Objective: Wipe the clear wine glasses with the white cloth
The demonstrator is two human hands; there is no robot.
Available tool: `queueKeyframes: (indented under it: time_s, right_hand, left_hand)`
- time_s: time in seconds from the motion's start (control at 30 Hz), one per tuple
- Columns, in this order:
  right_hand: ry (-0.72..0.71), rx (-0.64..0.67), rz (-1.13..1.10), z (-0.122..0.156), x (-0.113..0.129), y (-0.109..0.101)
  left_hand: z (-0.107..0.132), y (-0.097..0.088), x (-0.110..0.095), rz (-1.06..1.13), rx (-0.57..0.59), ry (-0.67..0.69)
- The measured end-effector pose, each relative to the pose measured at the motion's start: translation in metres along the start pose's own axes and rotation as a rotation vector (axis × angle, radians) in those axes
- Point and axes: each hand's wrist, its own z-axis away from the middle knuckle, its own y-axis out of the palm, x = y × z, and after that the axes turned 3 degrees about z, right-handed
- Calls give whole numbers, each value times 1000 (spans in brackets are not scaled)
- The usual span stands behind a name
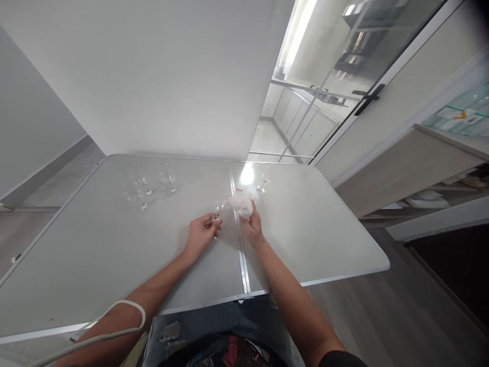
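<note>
Pinched in my left hand is the stem or foot of a small clear stemmed glass, tilted with its bowl toward the right. My right hand grips a bunched white cloth close by the glass bowl; whether the cloth touches the glass I cannot tell. Just beyond the cloth, another clear stemmed glass stands upright on the right half of the table. Several more clear glasses stand in a group at the far left of the tabletop.
The pale folding table has a metal seam running between its halves. A white wall rises behind it. At the right are a glass door and a shelf with wrapped bottles. A white cable loops over my left forearm.
</note>
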Motion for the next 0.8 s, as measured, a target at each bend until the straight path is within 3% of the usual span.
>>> queueKeyframes:
  time_s: [0.1,0.2,0.33,0.47,0.6,0.7,0.8]
  right_hand:
    - [-380,301,414,5,1,6]
    - [-429,406,584,4,5,7]
    - [-218,387,330,-3,8,-1]
    - [223,416,-54,-8,6,-12]
    - [602,284,-397,-7,0,-14]
    - [708,213,-558,-6,-4,-11]
    - [571,165,-507,-5,-6,-9]
  left_hand:
    - [0,-2,8,-344,-10,161]
    - [1,-6,13,-711,-49,333]
    - [1,-13,14,-947,15,515]
    - [-1,-20,12,-971,117,767]
    - [0,-22,13,-900,99,906]
    - [4,-17,11,-745,53,863]
    - [6,-11,3,-508,2,634]
